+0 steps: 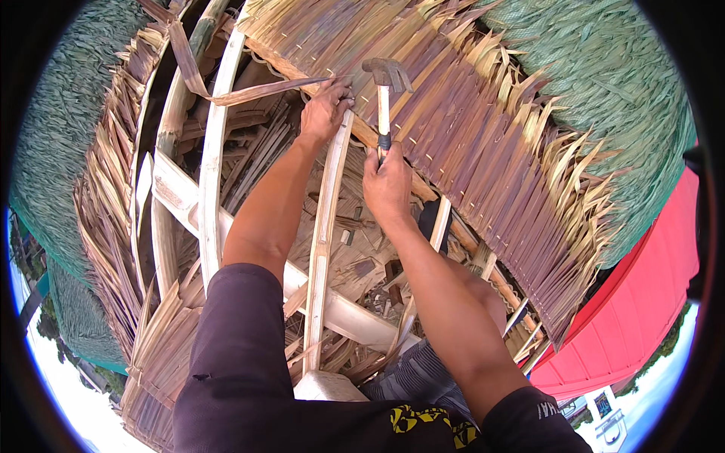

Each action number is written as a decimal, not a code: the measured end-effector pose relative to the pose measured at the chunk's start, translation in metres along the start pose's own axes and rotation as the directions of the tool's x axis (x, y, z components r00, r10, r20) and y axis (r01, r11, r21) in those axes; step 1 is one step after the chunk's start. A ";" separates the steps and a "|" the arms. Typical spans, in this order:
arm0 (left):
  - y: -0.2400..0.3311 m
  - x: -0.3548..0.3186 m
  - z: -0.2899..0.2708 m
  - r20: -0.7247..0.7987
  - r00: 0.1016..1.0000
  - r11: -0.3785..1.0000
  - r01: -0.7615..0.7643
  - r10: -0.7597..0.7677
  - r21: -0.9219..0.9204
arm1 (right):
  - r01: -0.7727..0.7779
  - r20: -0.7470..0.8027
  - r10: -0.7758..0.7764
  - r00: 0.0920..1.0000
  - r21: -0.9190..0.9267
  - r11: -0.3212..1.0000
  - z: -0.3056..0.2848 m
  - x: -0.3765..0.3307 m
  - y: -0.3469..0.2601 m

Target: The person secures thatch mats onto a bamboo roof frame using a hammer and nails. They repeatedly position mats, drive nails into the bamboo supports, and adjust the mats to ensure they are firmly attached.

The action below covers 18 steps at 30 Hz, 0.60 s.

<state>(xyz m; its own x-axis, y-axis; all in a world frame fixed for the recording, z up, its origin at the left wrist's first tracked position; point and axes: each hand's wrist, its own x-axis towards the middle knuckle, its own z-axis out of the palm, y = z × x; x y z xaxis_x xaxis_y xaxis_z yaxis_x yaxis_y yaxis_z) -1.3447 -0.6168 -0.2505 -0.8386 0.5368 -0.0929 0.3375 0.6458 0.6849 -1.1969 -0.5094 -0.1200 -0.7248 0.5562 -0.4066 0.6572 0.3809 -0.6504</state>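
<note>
My right hand (388,185) is wrapped round the handle of a claw hammer (384,113). The hammer stands with its metal head raised over a thatch panel (468,143) of dried, purplish-brown leaves. To its left, my left hand (326,112) has its fingers closed at the panel's near edge, by the upper end of a pale wooden slat (326,234). What those fingers pinch is too small to make out. A loose, curled leaf strip (264,92) runs up to them from the left. Along the panel's edge lies a tan pole (366,134).
More pale slats (217,151) and a wide crossing board (180,189) frame an opening, with scraps on a lower surface beneath. Ragged dry leaves (109,219) line the left. Green netted thatch (596,68) covers the upper right, above a red roof (634,309).
</note>
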 end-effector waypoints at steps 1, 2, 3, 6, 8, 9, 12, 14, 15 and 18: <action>0.000 0.001 0.000 -0.015 1.000 0.999 -0.020 0.021 0.026 | -0.029 0.057 0.031 0.998 -0.039 0.999 0.003 0.001 -0.001; 0.000 0.001 -0.001 0.014 1.000 1.000 0.002 -0.002 0.026 | -0.016 0.052 0.019 0.998 -0.062 0.998 0.005 0.003 -0.002; 0.000 0.003 -0.001 0.011 1.000 1.000 0.007 -0.007 0.031 | -0.025 0.098 0.034 0.995 -0.089 0.996 0.006 0.003 -0.002; 0.001 0.005 -0.003 -0.001 1.000 1.000 -0.016 0.016 0.021 | -0.045 0.100 0.045 0.994 -0.001 0.999 0.007 0.002 -0.001; 0.002 0.004 -0.005 0.006 1.000 1.000 -0.016 0.016 -0.004 | -0.067 0.132 0.067 0.989 -0.009 0.998 0.006 0.000 0.003; 0.002 0.003 -0.006 0.019 1.000 1.000 -0.011 0.012 -0.019 | -0.081 0.177 0.092 0.980 -0.069 0.994 0.006 0.000 0.006; 0.001 0.002 -0.009 0.050 0.998 1.000 -0.026 0.026 0.009 | -0.141 0.215 0.163 0.963 -0.113 0.983 0.010 0.000 0.018; -0.003 0.008 -0.009 -0.034 0.996 0.994 0.086 -0.088 -0.064 | -0.179 0.237 0.205 0.950 -0.127 0.976 0.016 0.002 0.028; -0.006 0.013 -0.007 -0.103 0.971 0.966 0.195 -0.214 -0.167 | -0.203 0.258 0.236 0.937 -0.147 0.968 0.021 0.000 0.032; -0.022 0.038 0.005 -0.400 0.764 0.838 0.327 -0.506 -0.436 | -0.216 0.212 0.237 0.948 -0.119 0.969 0.026 0.001 0.038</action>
<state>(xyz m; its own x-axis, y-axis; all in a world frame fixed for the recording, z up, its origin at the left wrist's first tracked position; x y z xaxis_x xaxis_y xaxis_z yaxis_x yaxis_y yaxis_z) -1.3820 -0.6079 -0.2725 -0.9826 -0.1340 -0.1287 -0.1780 0.4803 0.8588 -1.1785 -0.5138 -0.1617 -0.5754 0.4606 -0.6759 0.8178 0.3374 -0.4663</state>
